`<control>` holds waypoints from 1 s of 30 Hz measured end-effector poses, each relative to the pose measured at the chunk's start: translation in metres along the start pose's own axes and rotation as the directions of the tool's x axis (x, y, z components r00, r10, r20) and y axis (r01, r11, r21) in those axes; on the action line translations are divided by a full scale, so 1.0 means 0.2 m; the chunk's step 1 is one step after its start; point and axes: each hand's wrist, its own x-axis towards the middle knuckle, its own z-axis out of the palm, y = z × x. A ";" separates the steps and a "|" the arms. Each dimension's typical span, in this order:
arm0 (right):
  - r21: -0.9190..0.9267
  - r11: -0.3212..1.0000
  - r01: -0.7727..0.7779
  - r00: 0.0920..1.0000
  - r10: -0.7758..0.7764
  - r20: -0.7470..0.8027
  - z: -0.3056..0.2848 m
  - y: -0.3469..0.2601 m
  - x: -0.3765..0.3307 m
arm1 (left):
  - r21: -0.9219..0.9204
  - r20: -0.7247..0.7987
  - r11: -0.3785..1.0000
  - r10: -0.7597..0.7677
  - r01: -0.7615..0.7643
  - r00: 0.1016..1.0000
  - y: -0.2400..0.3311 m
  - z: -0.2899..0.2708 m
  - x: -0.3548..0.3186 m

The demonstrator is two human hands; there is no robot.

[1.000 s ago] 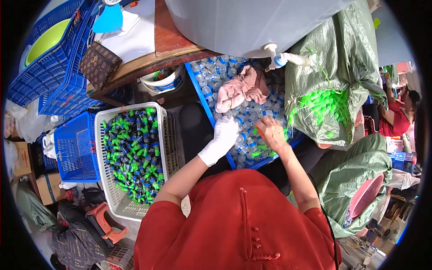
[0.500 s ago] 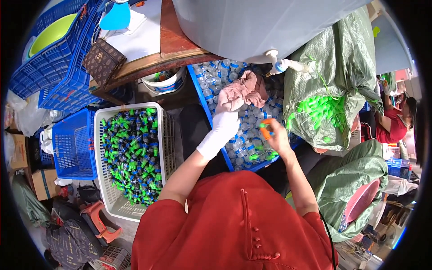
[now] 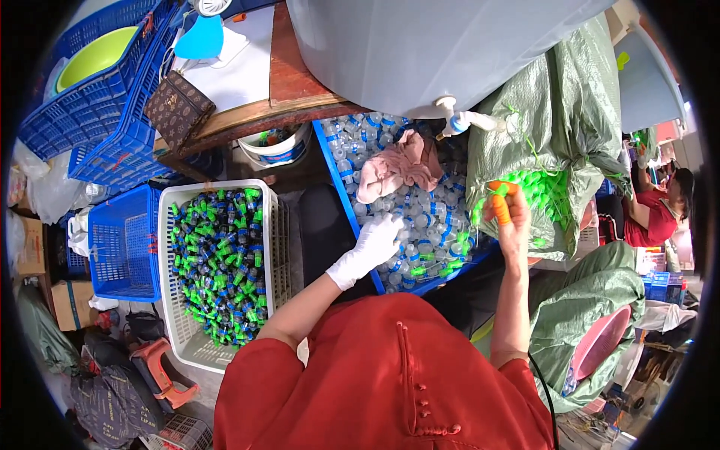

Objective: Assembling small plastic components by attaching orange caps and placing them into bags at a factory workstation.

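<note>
My left hand [image 3: 375, 241], in a white glove, reaches into a blue crate [image 3: 327, 148] full of small clear bottles [image 3: 450, 214] with blue bands. Its fingers are curled down among the bottles; what they hold is hidden. My right hand [image 3: 511, 221], bare but for orange finger covers, is raised beside the mouth of a green woven sack [image 3: 570, 82]. A small bright green plastic cap [image 3: 501, 190] is pinched between its covered fingertips. More green caps [image 3: 551, 187] lie in the sack's opening. On the bottles rests a crumpled pink cloth [image 3: 401, 165].
Left of my knees stands a white basket [image 3: 217, 358] with many dark, green-topped bottles [image 3: 217, 262]. Beyond it is a blue crate [image 3: 124, 244]. A large grey tank [image 3: 420, 52] with a white tap [image 3: 457, 120] overhangs the far side. Another person [image 3: 660, 206] sits at far right.
My left hand has drawn back from the pink cloth and lowered onto the bottles. My right hand has moved right, from above the crate to the sack's mouth.
</note>
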 end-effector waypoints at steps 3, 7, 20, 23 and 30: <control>0.003 0.999 0.042 0.998 -0.042 -0.044 -0.03 -0.12 0.05 | -0.671 -0.236 0.740 -0.157 -0.044 0.959 0.04 -0.16 0.15; -0.051 0.989 0.138 0.985 -0.143 -0.095 -0.04 -0.29 0.14 | -0.922 -0.282 0.328 -0.198 -0.208 0.939 0.04 -0.34 0.45; -0.575 0.728 0.374 0.899 -0.436 0.033 0.06 -0.32 0.41 | -0.703 -0.409 0.699 -0.250 -0.129 0.877 0.10 -0.59 0.55; -0.508 0.808 0.297 0.940 -0.340 0.008 0.06 -0.25 0.42 | -0.854 -0.129 0.519 -0.280 0.038 0.951 0.10 -0.60 0.55; -0.333 0.931 0.152 0.987 -0.159 0.005 0.09 -0.25 0.41 | -0.776 -0.197 0.630 -0.275 0.022 0.941 0.10 -0.63 0.51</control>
